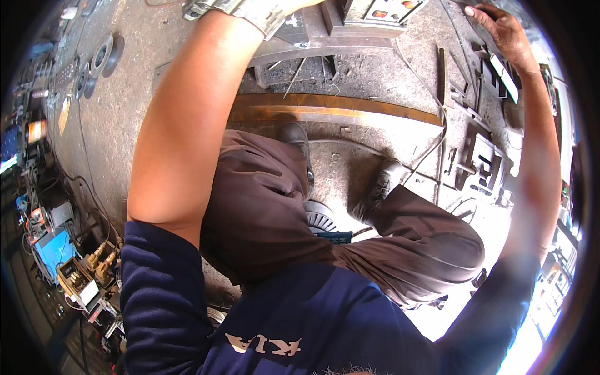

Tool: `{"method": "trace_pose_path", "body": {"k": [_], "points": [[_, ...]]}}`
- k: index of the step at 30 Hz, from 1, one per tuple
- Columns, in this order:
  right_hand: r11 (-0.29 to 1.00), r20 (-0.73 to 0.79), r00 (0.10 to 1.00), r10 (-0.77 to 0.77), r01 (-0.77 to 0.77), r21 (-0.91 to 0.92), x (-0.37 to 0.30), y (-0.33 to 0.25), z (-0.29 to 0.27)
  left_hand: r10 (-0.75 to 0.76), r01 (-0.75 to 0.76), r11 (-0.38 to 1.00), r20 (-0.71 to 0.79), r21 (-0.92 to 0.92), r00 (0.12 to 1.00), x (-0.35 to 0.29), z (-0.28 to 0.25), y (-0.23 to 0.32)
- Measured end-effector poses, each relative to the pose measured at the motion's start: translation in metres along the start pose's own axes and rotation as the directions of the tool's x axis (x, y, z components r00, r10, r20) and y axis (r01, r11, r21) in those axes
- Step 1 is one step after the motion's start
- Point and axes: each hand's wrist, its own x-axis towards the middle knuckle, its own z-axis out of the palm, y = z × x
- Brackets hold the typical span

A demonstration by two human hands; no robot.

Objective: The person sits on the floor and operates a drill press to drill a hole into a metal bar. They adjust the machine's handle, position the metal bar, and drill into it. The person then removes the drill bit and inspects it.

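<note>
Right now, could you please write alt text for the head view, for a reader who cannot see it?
A person in a navy top and brown trousers looks down, the right hand resting on dark metal parts, the left arm raised toward a grey metal piece. A rusty steel bar crosses the dusty concrete floor.

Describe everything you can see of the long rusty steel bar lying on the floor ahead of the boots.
The rusty steel bar is a long, flat, orange-brown strip with a darker upper edge, seemingly an angle or channel section. It lies flat on the gritty concrete floor, running left to right just beyond the left boot. The left forearm hides its left end. Neither hand touches it.
</note>
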Motion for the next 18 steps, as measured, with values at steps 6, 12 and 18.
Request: {"method": "trace_pose_path", "body": {"k": [6, 12, 18], "points": [[0.972, -0.179, 0.978, 0.108, -0.065, 0.227, -0.013, -0.002, 0.015, 0.042, -0.040, 0.998, -0.042, 0.050, 0.998, -0.002, -0.005, -0.004], [0.973, -0.154, 0.978, 0.143, -0.111, 0.202, -0.004, 0.012, 0.018, 0.091, -0.088, 0.995, -0.037, 0.055, 0.995, -0.001, 0.007, 0.014], [0.974, -0.275, 0.961, -0.036, 0.095, 0.205, -0.010, 0.014, 0.025, 0.158, -0.144, 0.980, -0.097, 0.136, 0.983, -0.001, 0.013, 0.002]]}}
